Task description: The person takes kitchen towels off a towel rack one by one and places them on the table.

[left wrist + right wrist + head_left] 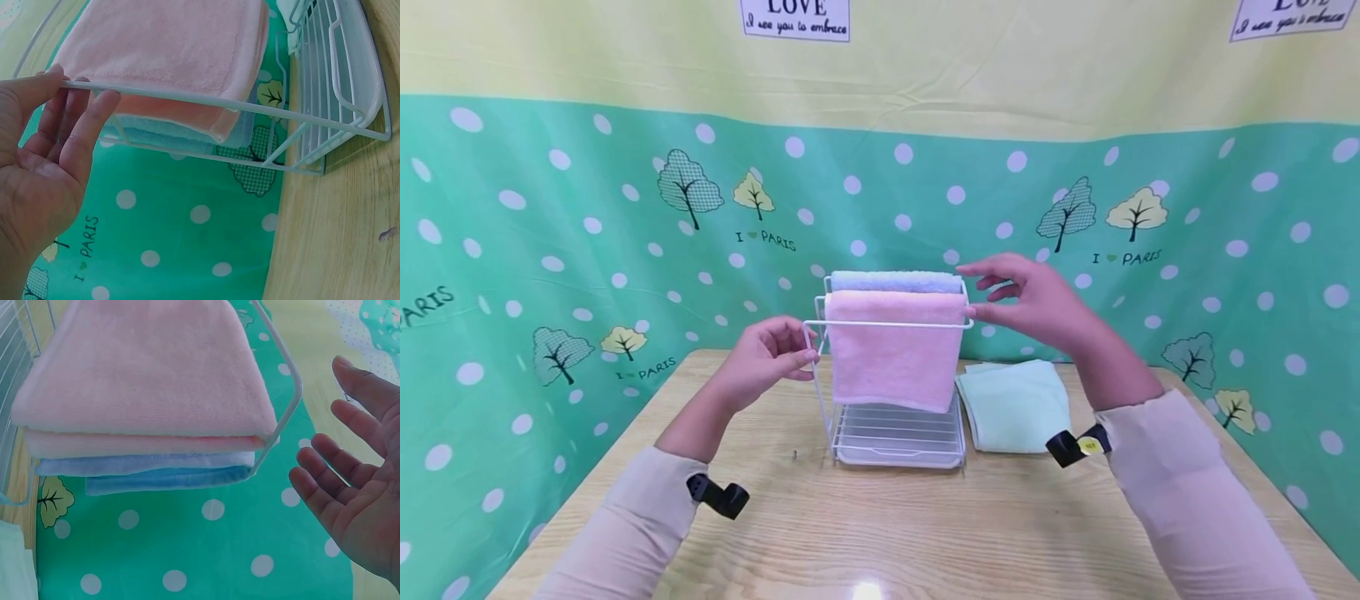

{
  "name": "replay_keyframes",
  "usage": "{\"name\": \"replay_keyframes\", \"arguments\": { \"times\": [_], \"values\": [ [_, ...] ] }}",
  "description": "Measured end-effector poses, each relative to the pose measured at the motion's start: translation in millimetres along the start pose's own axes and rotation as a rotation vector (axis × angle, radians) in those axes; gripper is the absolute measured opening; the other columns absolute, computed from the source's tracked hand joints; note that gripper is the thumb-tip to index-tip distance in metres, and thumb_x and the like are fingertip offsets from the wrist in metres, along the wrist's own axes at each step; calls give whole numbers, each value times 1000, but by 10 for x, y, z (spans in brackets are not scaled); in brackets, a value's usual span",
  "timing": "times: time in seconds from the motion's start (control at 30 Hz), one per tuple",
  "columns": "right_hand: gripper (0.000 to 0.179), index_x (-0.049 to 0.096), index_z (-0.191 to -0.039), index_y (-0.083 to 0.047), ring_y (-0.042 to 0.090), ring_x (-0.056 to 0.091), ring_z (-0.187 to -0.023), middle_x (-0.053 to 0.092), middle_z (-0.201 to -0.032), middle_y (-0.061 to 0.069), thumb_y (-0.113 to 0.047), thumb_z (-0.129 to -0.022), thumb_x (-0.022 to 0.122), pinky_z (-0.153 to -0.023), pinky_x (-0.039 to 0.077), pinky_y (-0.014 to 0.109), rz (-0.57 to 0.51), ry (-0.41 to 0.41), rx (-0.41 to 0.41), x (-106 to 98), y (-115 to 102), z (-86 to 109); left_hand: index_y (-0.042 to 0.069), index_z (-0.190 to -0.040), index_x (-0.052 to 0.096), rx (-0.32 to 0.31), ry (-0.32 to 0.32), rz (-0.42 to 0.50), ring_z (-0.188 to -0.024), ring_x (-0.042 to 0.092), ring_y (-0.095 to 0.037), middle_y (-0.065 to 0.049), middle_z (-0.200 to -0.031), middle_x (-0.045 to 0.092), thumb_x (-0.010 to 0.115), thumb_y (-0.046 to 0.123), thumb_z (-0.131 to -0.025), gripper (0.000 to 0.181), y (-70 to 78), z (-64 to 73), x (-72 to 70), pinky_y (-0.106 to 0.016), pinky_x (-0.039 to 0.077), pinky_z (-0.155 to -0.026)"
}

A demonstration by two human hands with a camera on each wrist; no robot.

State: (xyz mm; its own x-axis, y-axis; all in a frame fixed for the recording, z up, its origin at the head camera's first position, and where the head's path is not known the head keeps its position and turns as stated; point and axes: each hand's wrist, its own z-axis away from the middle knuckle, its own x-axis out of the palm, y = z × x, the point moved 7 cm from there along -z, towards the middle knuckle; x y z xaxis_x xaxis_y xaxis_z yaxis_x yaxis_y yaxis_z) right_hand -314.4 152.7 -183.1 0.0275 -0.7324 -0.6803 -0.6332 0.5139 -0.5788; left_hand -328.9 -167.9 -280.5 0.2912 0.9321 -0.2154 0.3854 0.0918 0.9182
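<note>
A white wire rack (pixel 887 323) with a tray (pixel 898 457) at its base stands on the table. Over its upper bars hang a folded pink towel (pixel 895 358) in front and a folded blue towel (pixel 895 281) behind it. My left hand (pixel 767 354) pinches the rack's left upright between thumb and fingers; the left wrist view shows this grip on the wire (pixel 187 98). At the rack's right end is my right hand (pixel 1037 300), fingers spread and holding nothing. In the right wrist view a gap separates it from the pink towel (pixel 150 375).
A folded pale green towel (pixel 1018 408) lies on the wooden table (pixel 880 533) just right of the rack. A green and yellow printed curtain (pixel 880 192) hangs behind and along both sides. Left of the rack sits a tiny dark speck (pixel 795 454).
</note>
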Motion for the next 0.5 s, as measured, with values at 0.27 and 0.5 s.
{"name": "replay_keyframes", "arguments": {
  "times": [0.27, 0.5],
  "values": [
    [54, 60, -134, -14, 26, 55, -115, 56, -134, 4, -21, -84, 79, -100, 48, 45, 39, -71, 38, 82, -78, -179, -4, -100, 57, 7, 7, -78, -77, 62, -20, -19, -86, 59, 69, -5, -86, 18, -2, 14, 5, -43, 61, -72],
    [55, 59, -135, -16, 25, 53, -116, 56, -134, 1, -19, -83, 79, -98, 49, 45, 53, -126, 38, 135, -106, -284, -7, -104, 54, 9, 3, -87, -77, 62, -20, -19, -86, 58, 67, -6, -88, 21, 1, -13, 25, -42, 61, -73]
  ]
}}
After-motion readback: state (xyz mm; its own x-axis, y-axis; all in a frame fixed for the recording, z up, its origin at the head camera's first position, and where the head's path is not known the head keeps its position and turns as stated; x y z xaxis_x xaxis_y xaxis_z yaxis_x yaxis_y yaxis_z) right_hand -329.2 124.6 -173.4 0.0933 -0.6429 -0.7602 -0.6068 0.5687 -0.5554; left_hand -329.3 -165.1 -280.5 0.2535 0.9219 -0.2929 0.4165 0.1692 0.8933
